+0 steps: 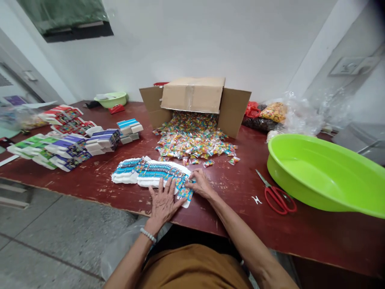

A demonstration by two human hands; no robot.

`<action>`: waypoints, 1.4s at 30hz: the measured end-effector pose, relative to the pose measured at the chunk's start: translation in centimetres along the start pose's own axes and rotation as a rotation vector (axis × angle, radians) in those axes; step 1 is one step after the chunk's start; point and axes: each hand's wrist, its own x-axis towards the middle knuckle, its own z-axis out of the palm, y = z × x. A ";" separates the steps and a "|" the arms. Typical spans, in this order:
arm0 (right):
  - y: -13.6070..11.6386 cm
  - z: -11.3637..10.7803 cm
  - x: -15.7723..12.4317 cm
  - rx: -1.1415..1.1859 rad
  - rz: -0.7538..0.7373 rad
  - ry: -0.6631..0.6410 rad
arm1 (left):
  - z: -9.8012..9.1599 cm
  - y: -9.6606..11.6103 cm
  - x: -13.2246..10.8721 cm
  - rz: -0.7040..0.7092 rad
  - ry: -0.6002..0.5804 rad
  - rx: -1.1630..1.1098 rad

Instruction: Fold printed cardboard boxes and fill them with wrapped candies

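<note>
A stack of white-backed printed card strips with blue and multicoloured panels (153, 173) lies at the front of the table. My left hand (164, 200) rests flat on its near edge, fingers spread and a white bead bracelet on the wrist. My right hand (200, 184) sits at the strips' right end, its fingers curled on the card, with the thumb hidden. Just beyond both hands, a heap of small colourful sachets (194, 138) spills from a tipped cardboard box (192, 95) onto the dark red wooden table (237, 200).
Sorted stacks of printed card (70, 144) fill the table's left side. Red-handled scissors (278, 199) and a large lime-green basin (321, 172) sit to the right. Plastic bags (270, 116) lie behind the basin, and a smaller green basin (111, 99) stands at the back left.
</note>
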 end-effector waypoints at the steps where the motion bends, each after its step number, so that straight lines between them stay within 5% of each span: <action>1: 0.0 -0.2 -0.1 0.061 0.004 0.012 | -0.3 0.2 0.1 -0.012 0.022 -0.077; 3: -0.4 -0.7 -0.4 0.190 0.001 0.001 | -1.4 0.8 0.2 -0.086 0.019 -0.369; 6: -1.8 -1.9 -1.1 0.367 -0.040 -0.083 | -4.1 1.6 0.6 -0.202 -0.176 -0.825; 11: -5.2 -4.5 -1.9 0.615 -0.228 -0.226 | -8.1 2.0 0.9 -0.181 -0.886 -1.528; 13: -6.2 -5.3 -2.3 0.579 -0.343 -0.251 | -8.4 2.3 0.9 -0.244 -1.031 -1.747; 19: -7.8 -5.9 -4.2 -0.029 -0.468 -0.014 | -6.7 3.7 1.4 -0.373 -0.822 -1.629; 22: -8.0 -5.7 -4.9 -0.079 -0.459 0.017 | -6.5 3.8 1.6 -0.342 -0.779 -1.621; 30: -8.0 -6.8 -4.2 0.043 -0.502 -0.242 | -7.2 3.1 1.3 -0.255 -0.838 -1.604; 34: -7.5 -7.4 -3.7 0.082 -0.417 -0.470 | -7.4 3.1 1.5 -0.150 -0.910 -1.558; 42: -7.9 -7.0 -5.0 0.166 -0.389 -0.725 | -7.1 2.9 0.5 -0.275 -0.815 -1.534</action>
